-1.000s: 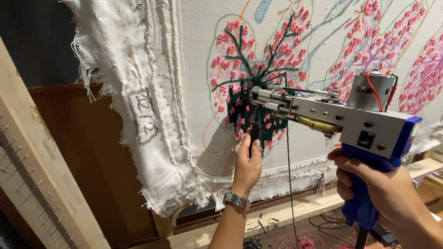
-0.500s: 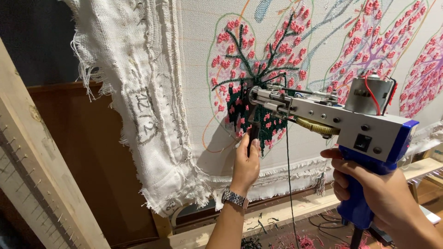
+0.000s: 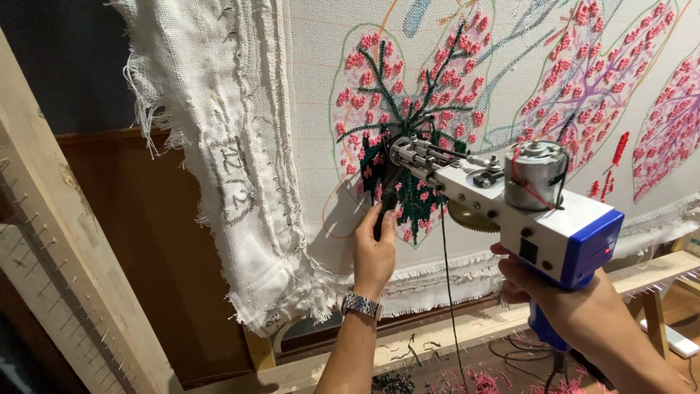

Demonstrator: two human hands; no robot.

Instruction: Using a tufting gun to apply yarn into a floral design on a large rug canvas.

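Note:
My right hand grips the blue rear handle of a white and blue tufting gun. My left hand, with a metal watch on the wrist, is closed on the gun's black front handle below its nose. The needle end is pressed against a dark green tufted patch on the stretched white backing cloth. Pink and green leaf shapes are tufted around that patch. A dark yarn strand hangs from the gun.
The cloth's frayed edge is bunched at the left. A wooden frame beam with a row of nails slants along the left. A lower wooden rail runs under the cloth, with pink and dark yarn scraps below it.
The rear of the gun and my right hand have shifted slightly left and down. The nose stays on the dark green patch and my left hand keeps its grip.

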